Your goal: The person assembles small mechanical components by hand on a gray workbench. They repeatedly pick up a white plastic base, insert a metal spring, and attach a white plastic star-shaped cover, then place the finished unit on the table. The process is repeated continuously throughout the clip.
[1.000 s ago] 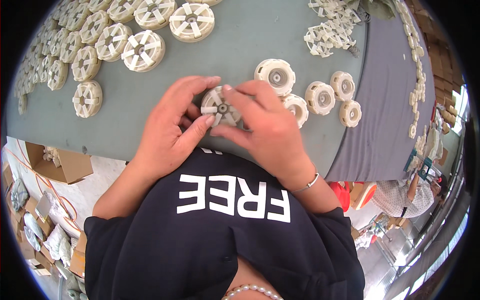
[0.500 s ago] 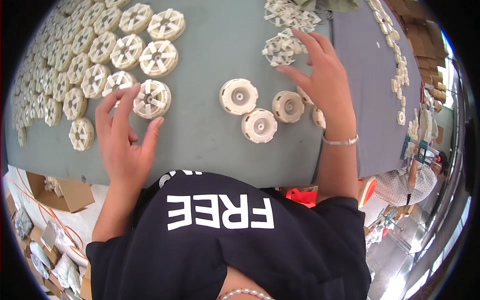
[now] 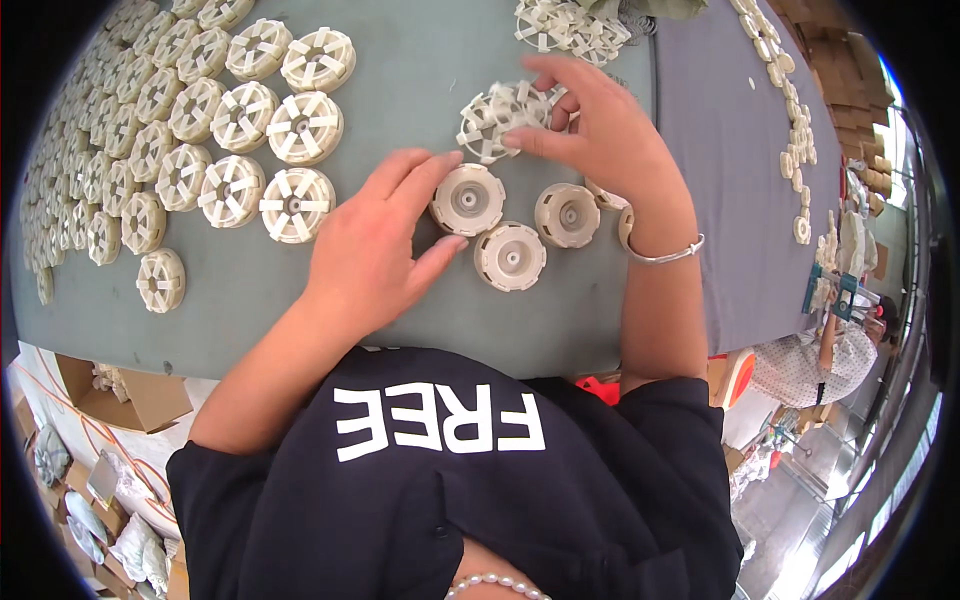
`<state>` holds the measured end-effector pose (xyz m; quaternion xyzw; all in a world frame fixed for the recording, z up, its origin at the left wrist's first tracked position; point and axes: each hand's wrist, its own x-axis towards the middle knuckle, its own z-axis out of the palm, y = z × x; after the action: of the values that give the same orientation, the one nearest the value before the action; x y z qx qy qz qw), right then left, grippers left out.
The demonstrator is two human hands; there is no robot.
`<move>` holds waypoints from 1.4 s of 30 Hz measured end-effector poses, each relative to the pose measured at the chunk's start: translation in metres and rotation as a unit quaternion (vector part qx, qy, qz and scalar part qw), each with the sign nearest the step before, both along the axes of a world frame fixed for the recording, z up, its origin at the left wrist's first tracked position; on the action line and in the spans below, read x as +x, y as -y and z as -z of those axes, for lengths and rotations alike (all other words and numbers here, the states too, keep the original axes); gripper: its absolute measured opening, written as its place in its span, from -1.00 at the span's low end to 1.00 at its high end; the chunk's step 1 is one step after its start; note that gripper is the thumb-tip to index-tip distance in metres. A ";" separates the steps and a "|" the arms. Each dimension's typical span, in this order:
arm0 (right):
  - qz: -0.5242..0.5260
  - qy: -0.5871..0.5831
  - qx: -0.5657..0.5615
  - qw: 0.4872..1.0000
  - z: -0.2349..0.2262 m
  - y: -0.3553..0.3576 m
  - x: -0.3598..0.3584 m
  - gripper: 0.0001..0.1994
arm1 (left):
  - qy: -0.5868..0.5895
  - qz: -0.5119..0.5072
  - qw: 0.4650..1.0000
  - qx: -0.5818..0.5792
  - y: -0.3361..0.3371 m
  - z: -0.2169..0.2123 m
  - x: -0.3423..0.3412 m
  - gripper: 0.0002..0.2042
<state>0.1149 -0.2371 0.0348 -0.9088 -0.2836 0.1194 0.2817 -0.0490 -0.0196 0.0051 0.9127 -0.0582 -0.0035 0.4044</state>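
Observation:
My left hand reaches around a cream round plastic part, index finger and thumb apart at opposite sides of its rim. Whether the fingertips touch it, I cannot tell. Beside it lie another cream round part and a slightly darker one. Above these, my right hand has its thumb on a blurred clump of thin white plastic pieces, other fingers curled behind. More round parts are half hidden under the right wrist.
Many assembled round parts with white spokes stand in rows across the table's left side. A second pile of white pieces lies at the far edge. A chain of small cream parts runs along the grey right surface. An open cardboard box sits below left.
My left hand has left the spoked part in the rows and moved right to the plain round part. My right hand has moved left, and the near clump of white pieces has shifted left with it.

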 end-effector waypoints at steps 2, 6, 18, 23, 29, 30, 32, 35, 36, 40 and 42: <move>-0.045 0.018 -0.001 0.999 0.004 0.005 -0.001 -0.40 | 0.019 0.001 1.000 -0.001 0.001 0.002 0.003 -0.33; -0.047 0.054 -0.024 0.997 -0.003 0.006 0.003 -0.38 | 0.024 -0.007 0.999 -0.031 -0.001 0.006 0.002 -0.36; 0.040 -0.059 0.010 0.997 -0.024 -0.009 -0.060 -0.39 | -0.092 -0.049 0.981 -0.163 -0.030 -0.005 -0.037 -0.28; -0.065 0.062 -0.045 0.995 -0.007 -0.021 -0.062 -0.38 | -0.088 -0.050 0.982 -0.157 -0.028 -0.005 -0.037 -0.25; -0.040 -0.022 -0.020 0.999 -0.014 -0.023 -0.058 -0.47 | -0.107 -0.064 0.970 -0.208 -0.030 -0.008 -0.041 -0.27; -0.023 -0.023 -0.008 0.999 -0.018 -0.022 -0.064 -0.49 | -0.114 -0.064 0.968 -0.215 -0.030 -0.008 -0.043 -0.30; -0.058 0.039 0.014 0.997 -0.020 -0.023 -0.075 -0.48 | -0.112 -0.066 0.962 -0.239 -0.031 -0.005 -0.046 -0.35; -0.118 0.035 0.038 0.992 -0.023 -0.031 -0.094 -0.47 | -0.095 -0.071 0.956 -0.268 -0.031 0.004 -0.047 -0.42; -0.139 0.017 0.046 0.989 -0.022 -0.034 -0.099 -0.47 | -0.098 -0.073 0.957 -0.262 -0.031 0.003 -0.047 -0.44; -0.157 0.022 0.024 0.987 -0.008 -0.040 -0.106 -0.49 | -0.102 -0.078 0.965 -0.228 -0.028 0.003 -0.046 -0.49; -0.152 0.029 0.024 0.988 -0.006 -0.041 -0.107 -0.50 | -0.133 -0.092 0.952 -0.259 -0.027 0.000 -0.043 -0.48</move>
<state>0.0082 -0.1965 0.0408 -0.8513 -0.4293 0.1278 0.2734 -0.0917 0.0071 0.0048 0.7696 0.0817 -0.0720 0.6292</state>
